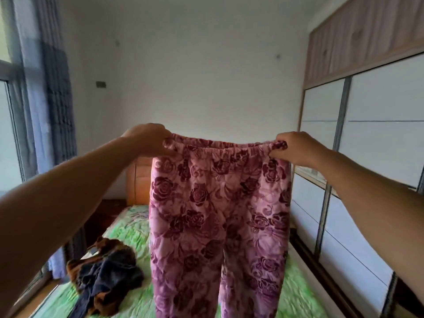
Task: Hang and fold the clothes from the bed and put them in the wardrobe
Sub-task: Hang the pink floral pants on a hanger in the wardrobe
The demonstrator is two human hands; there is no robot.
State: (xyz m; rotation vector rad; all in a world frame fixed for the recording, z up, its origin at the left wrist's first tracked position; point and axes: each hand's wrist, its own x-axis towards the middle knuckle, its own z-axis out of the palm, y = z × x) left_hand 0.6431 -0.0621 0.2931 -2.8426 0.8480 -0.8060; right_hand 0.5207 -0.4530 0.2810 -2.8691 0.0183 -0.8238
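Note:
A pair of pink trousers with dark red roses (218, 214) hangs upright in front of me, held up by its elastic waistband. My left hand (146, 140) pinches the left end of the waistband. My right hand (296, 146) pinches the right end. Both arms are stretched forward at about chest height. The two legs hang down over the bed with the green cover (128, 228). A crumpled heap of dark blue and brown clothes (105, 271) lies on the bed at the lower left. The wardrobe (367, 143) with white sliding doors stands along the right wall.
A window with blue-grey curtains (48, 99) fills the left side. A wooden headboard (137, 180) stands against the far white wall. A narrow gap with a dark floor rail runs between the bed and the wardrobe.

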